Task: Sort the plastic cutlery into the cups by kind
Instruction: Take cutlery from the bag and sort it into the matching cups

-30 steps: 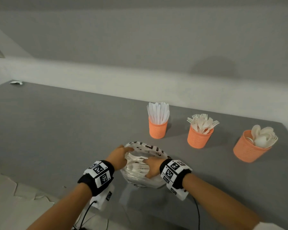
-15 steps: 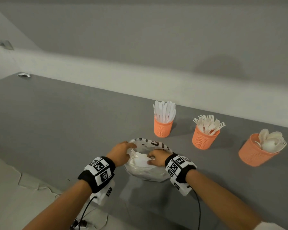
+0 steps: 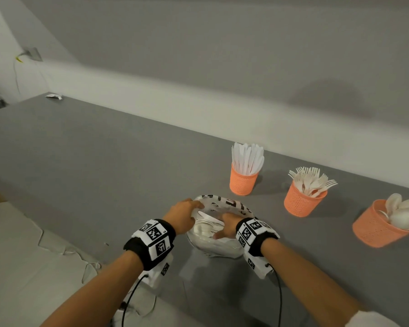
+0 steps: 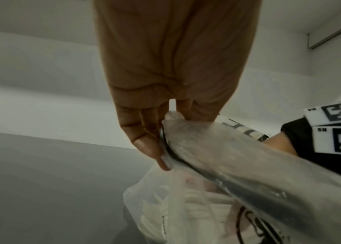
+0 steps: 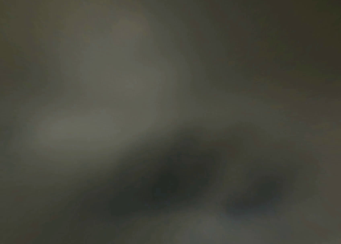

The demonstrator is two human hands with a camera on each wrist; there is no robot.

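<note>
A translucent white plastic bag [image 3: 214, 247] with black print lies on the grey table [image 3: 104, 173], holding several white cutlery pieces [image 3: 204, 226]. My left hand [image 3: 194, 206] pinches the bag's left rim; the left wrist view shows the fingers [image 4: 144, 142] clamped on the bag's edge [image 4: 217, 148]. My right hand [image 3: 223, 224] reaches into the bag, fingertips buried among the cutlery. Three orange mesh cups stand to the right: knives [image 3: 243, 184], forks [image 3: 301, 202], spoons [image 3: 378, 231]. The right wrist view is dark and blurred.
The table's near edge runs diagonally at the lower left, with pale floor [image 3: 21, 256] below it. A white wall base [image 3: 198, 109] bounds the table's far side. A small white scrap [image 3: 54, 96] lies at the far left corner.
My right hand has shifted a little deeper into the bag. The left hand keeps its hold on the rim. The head camera has tilted, shifting the cups in view.
</note>
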